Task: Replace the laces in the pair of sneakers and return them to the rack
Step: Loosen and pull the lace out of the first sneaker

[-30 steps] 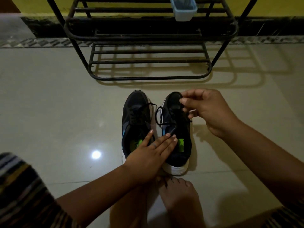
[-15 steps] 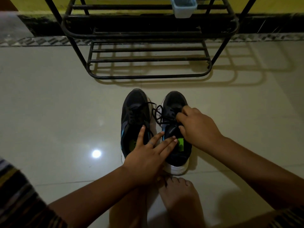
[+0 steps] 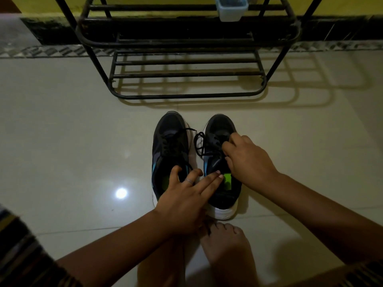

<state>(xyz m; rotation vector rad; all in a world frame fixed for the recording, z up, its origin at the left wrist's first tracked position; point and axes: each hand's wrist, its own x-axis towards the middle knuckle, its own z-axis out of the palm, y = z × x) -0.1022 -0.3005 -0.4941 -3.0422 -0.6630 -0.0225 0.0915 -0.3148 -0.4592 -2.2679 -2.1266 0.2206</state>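
Two black sneakers with white soles stand side by side on the floor, toes toward the rack. My left hand point(image 3: 184, 195) rests with spread straight fingers across the heel openings of the left sneaker point(image 3: 167, 139) and the right sneaker point(image 3: 217, 129). My right hand point(image 3: 246, 160) sits on the right sneaker's tongue, its fingers curled and pinching the black lace point(image 3: 200, 142), which loops out loose on the shoe's left side. The black metal shoe rack point(image 3: 186, 96) stands just beyond the toes.
A pale blue plastic tub point(image 3: 231, 8) sits on an upper rack shelf. My bare foot point(image 3: 226, 243) lies just behind the right sneaker's heel. Glossy tiled floor point(image 3: 72, 141) spreads to both sides, and a dark skirting and yellow wall run behind the rack.
My right hand came down from above the right sneaker's toe to its lace area and now pinches there. My left hand stayed on the heels, fingers shifting slightly.
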